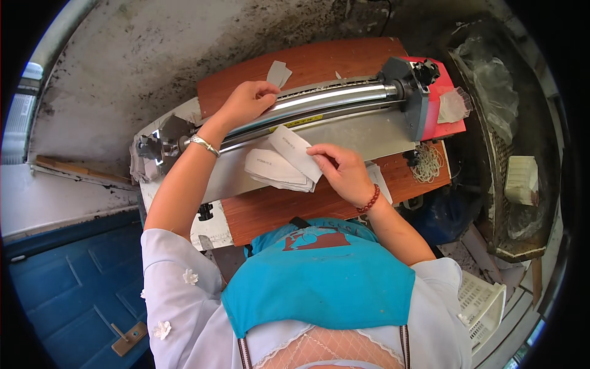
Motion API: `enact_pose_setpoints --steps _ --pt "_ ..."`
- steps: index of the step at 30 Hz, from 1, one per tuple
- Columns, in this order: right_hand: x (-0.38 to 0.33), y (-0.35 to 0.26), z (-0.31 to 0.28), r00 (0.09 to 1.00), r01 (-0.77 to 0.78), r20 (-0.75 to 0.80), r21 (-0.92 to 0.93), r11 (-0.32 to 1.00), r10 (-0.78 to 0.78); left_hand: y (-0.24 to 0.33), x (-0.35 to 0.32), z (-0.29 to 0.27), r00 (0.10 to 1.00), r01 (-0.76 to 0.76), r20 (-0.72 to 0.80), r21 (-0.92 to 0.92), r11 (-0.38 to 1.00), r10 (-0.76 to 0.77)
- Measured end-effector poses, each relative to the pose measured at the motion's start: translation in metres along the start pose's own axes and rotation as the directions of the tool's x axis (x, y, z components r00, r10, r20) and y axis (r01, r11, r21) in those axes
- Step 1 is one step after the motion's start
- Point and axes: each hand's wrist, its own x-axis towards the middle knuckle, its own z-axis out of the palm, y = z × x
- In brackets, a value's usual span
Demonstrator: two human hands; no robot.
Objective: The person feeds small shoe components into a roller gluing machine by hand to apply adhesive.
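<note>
Stained wall [153,55] stands behind a reddish-brown bench [249,218]. Right grip [345,177] pinches a pale strip [296,150], extending leftward from it over a pale stack [267,167] on the metal plate [369,128]. Left grip [246,104] curls at the steel roller [332,97]; contents: cannot tell. Grey pieces [278,74] lie just beyond it.

Left hand [247,101] hid part of the roller [341,97]; contact was unclear. White piece [294,147] covered part of the stack [268,169]. Sleeve [437,280] blocked part of the crate [482,304]. Blue door [61,277] was cut off.
</note>
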Motion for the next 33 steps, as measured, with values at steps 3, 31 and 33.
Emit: enact_pose_setpoints --steps 3,31,33 --pt "-0.002 0.006 -0.019 0.973 -0.229 0.031 -0.007 0.973 0.229 -0.002 0.005 0.002 0.997 -0.026 0.08 0.064 0.998 0.021" --pt "0.017 0.015 0.0 0.978 -0.075 -0.197 -0.053 0.996 0.063 -0.009 0.065 0.002 0.958 -0.02 0.285 0.177 0.984 -0.032" --pt "0.015 -0.002 0.0 0.996 -0.024 -0.091 -0.161 0.987 0.009 -0.025 0.076 -0.003 0.987 0.025 0.161 -0.016 1.0 -0.022"
